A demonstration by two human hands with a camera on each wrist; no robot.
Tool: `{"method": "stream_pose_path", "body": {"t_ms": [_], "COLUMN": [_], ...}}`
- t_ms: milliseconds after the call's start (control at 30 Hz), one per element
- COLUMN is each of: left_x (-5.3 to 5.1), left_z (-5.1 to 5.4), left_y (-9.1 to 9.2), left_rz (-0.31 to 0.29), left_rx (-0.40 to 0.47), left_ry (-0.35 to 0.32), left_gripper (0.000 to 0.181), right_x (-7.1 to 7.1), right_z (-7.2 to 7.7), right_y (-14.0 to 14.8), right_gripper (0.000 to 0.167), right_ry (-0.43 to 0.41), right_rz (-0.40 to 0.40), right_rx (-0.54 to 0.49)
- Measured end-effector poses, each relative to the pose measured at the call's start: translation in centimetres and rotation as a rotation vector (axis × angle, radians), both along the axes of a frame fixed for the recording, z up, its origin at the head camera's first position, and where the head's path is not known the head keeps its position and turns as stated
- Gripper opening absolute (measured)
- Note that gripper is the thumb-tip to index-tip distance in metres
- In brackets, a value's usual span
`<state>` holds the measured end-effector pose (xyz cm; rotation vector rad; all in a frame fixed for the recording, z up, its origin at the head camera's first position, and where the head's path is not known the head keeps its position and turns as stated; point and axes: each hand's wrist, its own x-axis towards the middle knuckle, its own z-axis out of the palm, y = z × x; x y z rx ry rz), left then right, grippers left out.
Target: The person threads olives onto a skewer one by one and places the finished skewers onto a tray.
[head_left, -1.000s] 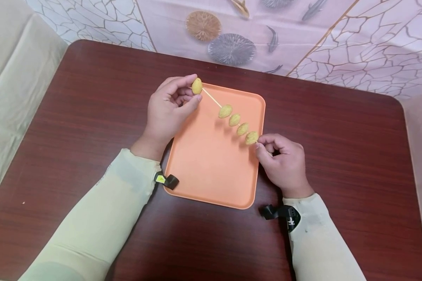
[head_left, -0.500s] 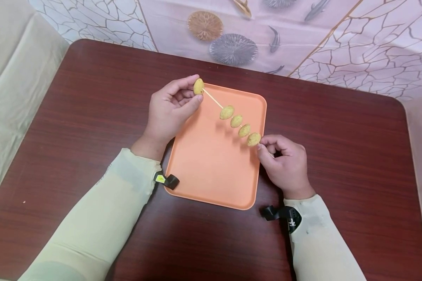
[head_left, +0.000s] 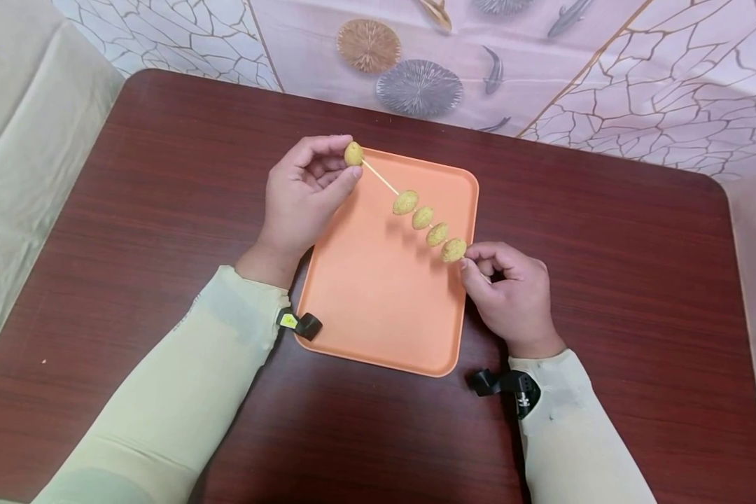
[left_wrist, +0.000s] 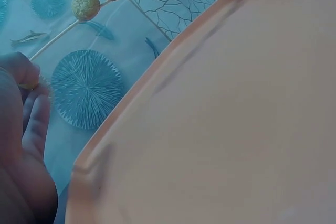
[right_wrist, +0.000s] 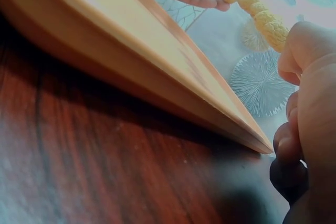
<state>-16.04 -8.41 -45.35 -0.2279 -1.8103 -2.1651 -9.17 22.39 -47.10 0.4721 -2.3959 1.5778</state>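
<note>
A thin wooden skewer slants across the air over the orange tray, with several wrinkled yellow oval pieces threaded toward its lower right end. My left hand pinches another such yellow piece between fingertips and thumb, at the skewer's upper left end. How deep the skewer goes into that piece cannot be seen. My right hand grips the skewer's lower right end, close against the last threaded piece. In the left wrist view a bare length of skewer runs from the fingers to the threaded pieces.
Beneath the hands, the orange tray lies on a dark red-brown wooden table. A patterned cloth hangs behind the table's far edge. Black wrist cameras are strapped on both sleeves.
Both hands keep their holds and stay almost in place. The yellow piece in my left fingers has tilted slightly; the threaded pieces have hardly shifted.
</note>
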Motion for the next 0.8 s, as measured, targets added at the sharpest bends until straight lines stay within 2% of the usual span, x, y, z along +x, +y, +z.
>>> {"method": "stream_pose_path", "body": {"t_ms": [200, 467, 600, 800], "left_x": [0.00, -0.05, 0.05, 0.13], "left_z": [-0.26, -0.50, -0.44, -0.40], "left_y": [-0.03, -0.10, -0.06, 0.03], "left_rz": [0.059, 0.082, 0.093, 0.109], "left_rx": [-0.112, -0.168, -0.208, -0.257], "left_ry": [0.044, 0.128, 0.135, 0.103], "left_gripper": [0.033, 0.029, 0.030, 0.032], "right_x": [0.06, 0.08, 0.14, 0.18], "right_z": [0.13, 0.18, 0.15, 0.04], "right_y": [-0.08, -0.19, -0.14, -0.07], "right_gripper": [0.005, 0.004, 0.004, 0.004], "right_ry": [-0.014, -0.014, -0.021, -0.028], "right_rz": [-0.005, -0.010, -0.017, -0.024], "right_rx": [0.014, 0.030, 0.031, 0.030]}}
